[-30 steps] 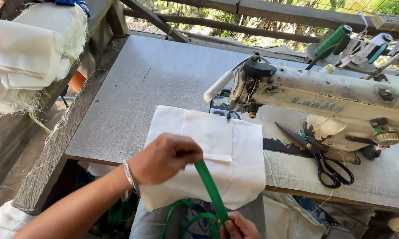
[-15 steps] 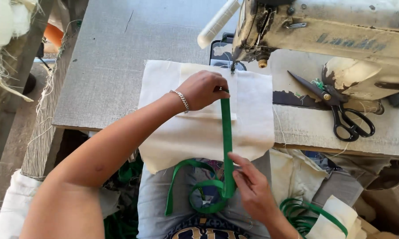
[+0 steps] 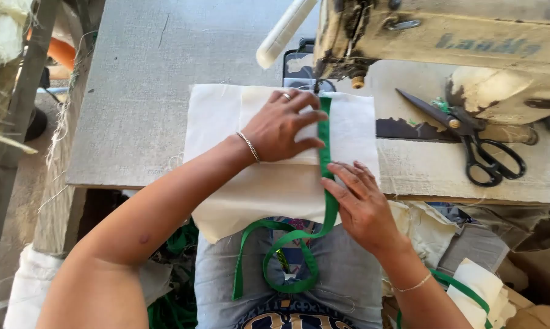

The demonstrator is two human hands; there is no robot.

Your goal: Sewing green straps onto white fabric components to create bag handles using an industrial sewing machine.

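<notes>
Right now I see my left hand [image 3: 284,125] lying flat and open, fingers spread, on the cream cloth piece [image 3: 269,183], with its fingertips pressing the upper end of the green strap [image 3: 325,155] close under the needle of the sewing machine [image 3: 433,42]. That strap runs in a straight line down the cloth, just to the right of my left hand and along the left edge of my right hand [image 3: 360,204]. My right hand is open too, palm down, fingers stretched along the strap near the table's front edge; I cannot tell whether the thumb pinches it from beneath. Below the edge the strap drops off the cloth and loops loosely over my lap. The cloth itself lies on the grey table [image 3: 141,91], its lower part hanging over the edge. To the right, well apart from both hands, 1 pair of black scissors [image 3: 470,137] rests on the table beside the machine's base
</notes>
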